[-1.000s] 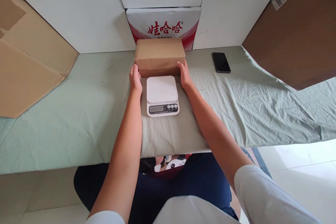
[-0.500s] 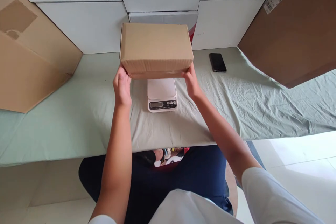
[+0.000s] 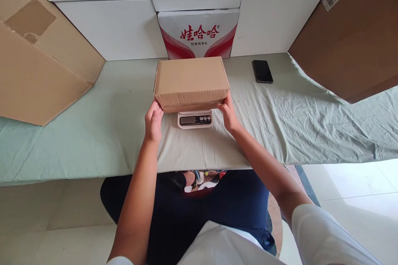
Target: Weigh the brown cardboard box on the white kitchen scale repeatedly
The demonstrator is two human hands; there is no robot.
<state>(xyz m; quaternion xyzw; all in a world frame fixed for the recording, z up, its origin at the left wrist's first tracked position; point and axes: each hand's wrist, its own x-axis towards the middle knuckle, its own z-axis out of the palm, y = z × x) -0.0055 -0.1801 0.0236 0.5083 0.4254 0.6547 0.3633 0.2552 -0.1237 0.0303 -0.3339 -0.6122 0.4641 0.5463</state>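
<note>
The bench (image 3: 93,132), under a creased pale green cloth, ends at a near edge above the person's lap. The left hand (image 3: 153,120) and right hand (image 3: 229,115) press the near lower corners of a closed box (image 3: 191,80), each grip pinching it from its side. The box sits over a scale (image 3: 195,119), hiding all but its display strip. Bare cloth lies either side. A phone (image 3: 262,71) lies farther right. Cardboard sheets (image 3: 40,74) and white boxes (image 3: 108,29) wall the back.

A plain tan cardboard box (image 3: 191,80) is seen at centre frame, above a white scale (image 3: 195,119) with grey buttons. Pale green cloth (image 3: 93,132) is spread beneath; a black phone (image 3: 262,71) is seen at upper right, and a white carton (image 3: 199,33) printed with red characters and swirls at top centre.
</note>
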